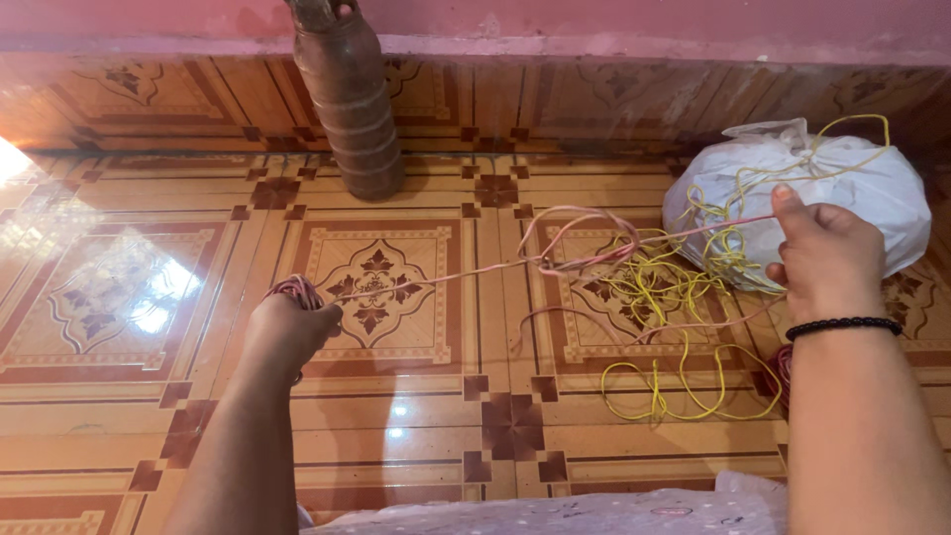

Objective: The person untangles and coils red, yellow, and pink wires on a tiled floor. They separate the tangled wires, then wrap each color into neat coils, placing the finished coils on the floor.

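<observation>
My left hand [289, 325] is closed around a small wound coil of pink cord [297, 289] at the left of centre. A strand of that pink cord [466, 272] runs taut to the right, loops near the middle, and reaches my right hand [824, 260], which pinches it between thumb and fingers. A black bead bracelet [844, 325] circles my right wrist. Loose yellow cord [674, 297] lies tangled on the tiled floor under and beside my right hand, mixed with more pink loops.
A white plastic bag [872, 188], tied up with yellow cord, sits at the right by the wall. A brown ribbed pipe [352, 99] stands against the pink wall at the back. Pale patterned fabric [555, 513] lies at the bottom edge.
</observation>
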